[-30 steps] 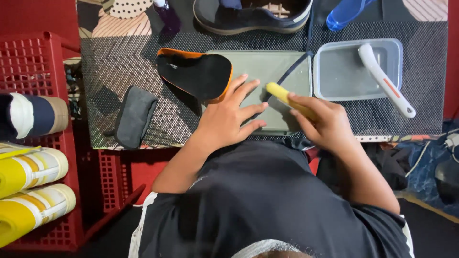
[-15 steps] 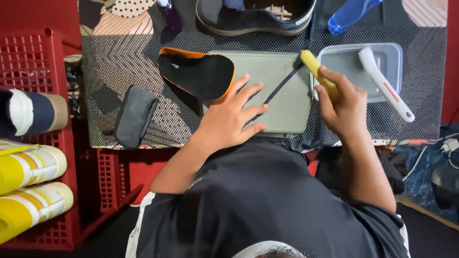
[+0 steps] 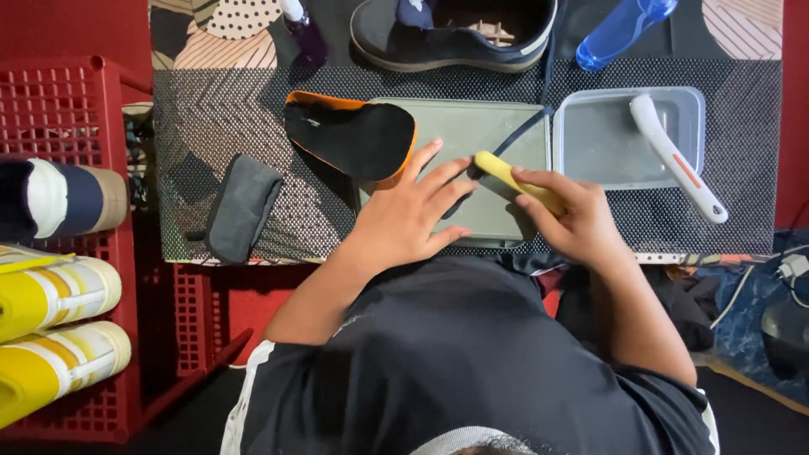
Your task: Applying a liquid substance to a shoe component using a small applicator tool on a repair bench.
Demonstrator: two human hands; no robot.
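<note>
My left hand (image 3: 409, 215) lies flat with fingers spread on a grey-green tray (image 3: 480, 135), pressing a dark shoelace (image 3: 510, 141) that runs across it. My right hand (image 3: 573, 219) grips a yellow-handled brush (image 3: 506, 173) whose head meets the lace beside my left fingertips. A black insole with an orange edge (image 3: 350, 139) rests on the tray's left rim, just beyond my left hand.
A clear tub (image 3: 590, 139) with a white brush (image 3: 674, 156) sits right of the tray. A dark shoe (image 3: 455, 29), a blue bottle (image 3: 619, 29) and a purple bottle (image 3: 303, 34) stand at the back. A grey cloth (image 3: 240, 206) lies left, by red crates (image 3: 76, 109) with rolls.
My right hand swung the yellow brush up toward the tub and has come back down left onto the lace beside my left fingers. My left hand stayed on the tray.
</note>
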